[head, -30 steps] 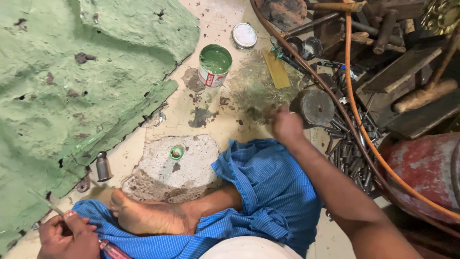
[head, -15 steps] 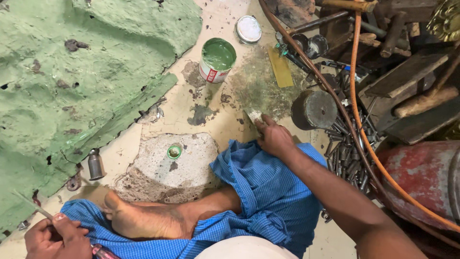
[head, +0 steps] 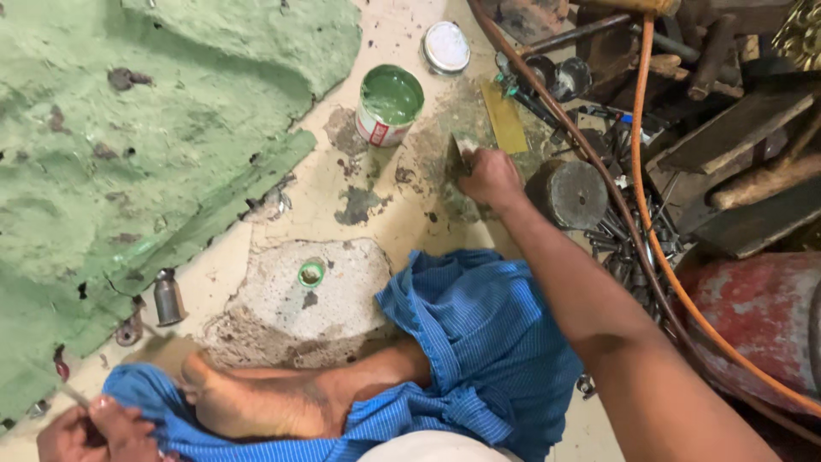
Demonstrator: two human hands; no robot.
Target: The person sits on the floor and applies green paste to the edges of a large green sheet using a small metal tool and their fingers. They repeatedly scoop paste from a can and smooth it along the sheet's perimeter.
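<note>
So the putty knife [head: 463, 151] is a small flat metal blade smeared with green, sitting on the stained floor patch just right of the open green paint can [head: 389, 104] and beside a yellow strip [head: 504, 120]. The right hand [head: 489, 177] is clamped around its handle, knuckles up, arm stretched forward from the lower right over the blue striped cloth [head: 479, 342]. The left hand [head: 90, 430] is down in the bottom left corner, fingers pinched on a thin stick-like tool [head: 73, 395], can't really tell what it is. A bare foot [head: 256, 398] rests below a rough concrete patch [head: 299, 295] with a little green cap [head: 310, 274] on it. Floor is pale and paint-spattered, a big green-coated sheet [head: 128, 145] covers the left, and the right side is a scrap pile with an orange hose [head: 650, 231] running through it.
</note>
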